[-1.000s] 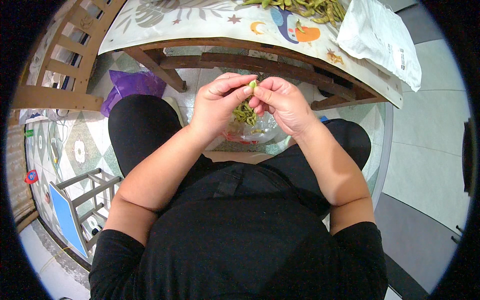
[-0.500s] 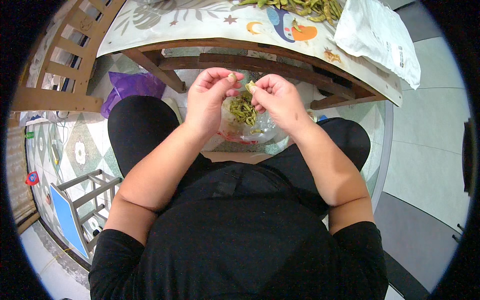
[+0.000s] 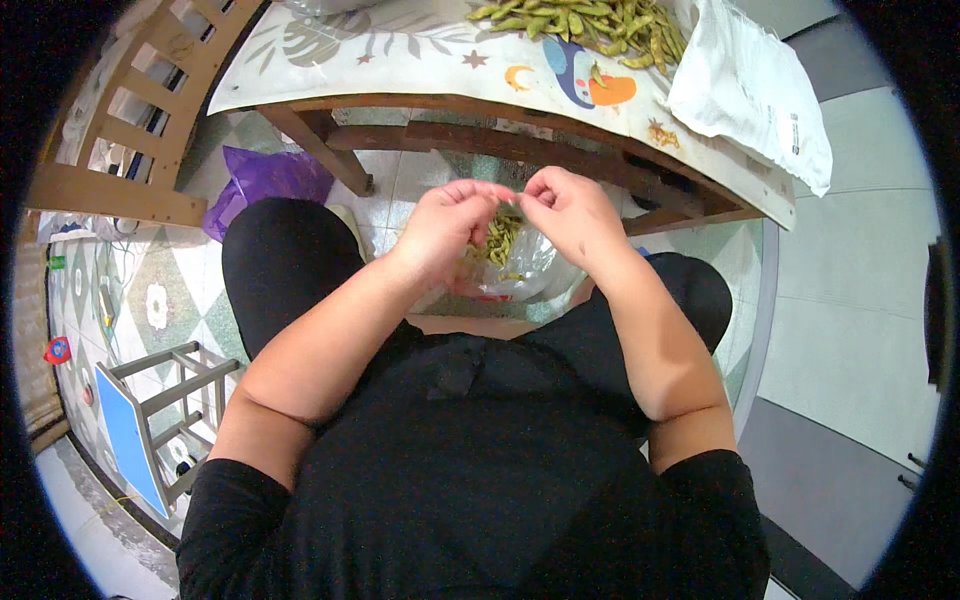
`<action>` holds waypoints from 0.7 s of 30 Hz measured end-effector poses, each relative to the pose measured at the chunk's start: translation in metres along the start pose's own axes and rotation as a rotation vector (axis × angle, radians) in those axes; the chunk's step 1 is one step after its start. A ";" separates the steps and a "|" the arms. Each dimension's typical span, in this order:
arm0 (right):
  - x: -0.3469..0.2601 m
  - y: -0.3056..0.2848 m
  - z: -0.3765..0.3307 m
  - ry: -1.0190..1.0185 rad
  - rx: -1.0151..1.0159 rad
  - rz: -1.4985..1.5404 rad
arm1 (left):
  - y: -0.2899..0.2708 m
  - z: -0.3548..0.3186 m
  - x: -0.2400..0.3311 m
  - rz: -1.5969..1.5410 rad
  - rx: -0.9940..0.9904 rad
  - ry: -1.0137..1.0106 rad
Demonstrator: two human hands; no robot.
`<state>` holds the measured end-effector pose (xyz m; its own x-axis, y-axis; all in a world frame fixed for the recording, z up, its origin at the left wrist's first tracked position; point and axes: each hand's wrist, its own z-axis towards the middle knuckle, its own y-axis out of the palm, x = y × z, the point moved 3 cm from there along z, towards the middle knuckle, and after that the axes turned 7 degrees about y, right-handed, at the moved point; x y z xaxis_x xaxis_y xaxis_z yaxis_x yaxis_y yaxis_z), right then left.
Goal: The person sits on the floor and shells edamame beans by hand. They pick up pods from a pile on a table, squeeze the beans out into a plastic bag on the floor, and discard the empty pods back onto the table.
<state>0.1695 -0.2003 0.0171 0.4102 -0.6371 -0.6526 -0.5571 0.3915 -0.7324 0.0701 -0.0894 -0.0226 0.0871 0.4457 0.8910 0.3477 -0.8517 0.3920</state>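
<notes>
My left hand (image 3: 447, 222) and my right hand (image 3: 574, 210) meet at the fingertips above a clear plastic bag (image 3: 540, 262) on the floor between my legs. The right thumb and forefinger are pinched on a small bean pod, almost wholly covered by the fingers. My left fingers are closed too, but what they hold is hidden. Green pods or empty shells (image 3: 497, 240) lie heaped in the bag, partly behind my left hand. More bean pods (image 3: 625, 28) are piled on the table's far right, and a single pod (image 3: 598, 75) lies apart on the printed cover.
The low wooden table (image 3: 400, 103) stands ahead, with a white plastic bag (image 3: 750, 90) hanging over its right corner. A purple bag (image 3: 275, 180) rests on the floor at left, beside a wooden chair (image 3: 130, 205). A blue-topped stool (image 3: 133, 438) lies tipped at lower left.
My hands, apart half a second ago, have come together at the fingertips and moved slightly nearer to me. The pod that showed in my right fingers is now mostly covered. The view has shifted slightly.
</notes>
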 end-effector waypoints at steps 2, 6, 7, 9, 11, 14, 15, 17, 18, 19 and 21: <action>-0.004 -0.005 -0.001 -0.066 0.088 0.132 | -0.001 0.000 -0.004 0.237 -0.003 -0.034; -0.025 -0.035 0.000 -0.094 0.236 0.214 | -0.001 -0.003 0.006 0.670 0.005 0.049; -0.033 -0.045 0.002 -0.105 0.275 0.116 | -0.002 -0.002 0.008 0.695 0.018 0.028; -0.043 -0.056 0.017 -0.222 0.387 0.020 | -0.003 0.001 0.013 0.750 0.036 -0.014; -0.057 -0.067 0.035 -0.351 0.459 -0.199 | -0.007 0.005 0.006 0.550 0.067 0.009; -0.073 -0.076 0.064 -0.447 0.513 -0.378 | -0.007 0.007 -0.006 0.378 0.149 0.134; -0.076 -0.077 0.074 -0.458 0.528 -0.434 | -0.006 0.007 -0.006 0.341 0.182 0.189; -0.074 -0.076 0.094 -0.477 0.556 -0.545 | -0.008 0.005 0.003 0.461 0.057 0.103; -0.074 -0.076 0.101 -0.454 0.544 -0.624 | -0.007 0.004 0.011 0.498 0.018 0.000; -0.073 -0.076 0.104 -0.455 0.542 -0.674 | -0.007 0.004 0.014 0.533 -0.023 -0.103; -0.076 -0.073 0.110 -0.471 0.526 -0.766 | -0.014 0.007 0.005 0.388 0.048 0.007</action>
<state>0.2583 -0.1073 0.0990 0.8243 -0.5580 0.0960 0.3103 0.3035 -0.9009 0.0716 -0.0732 -0.0255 0.2146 0.0909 0.9725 0.3332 -0.9427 0.0146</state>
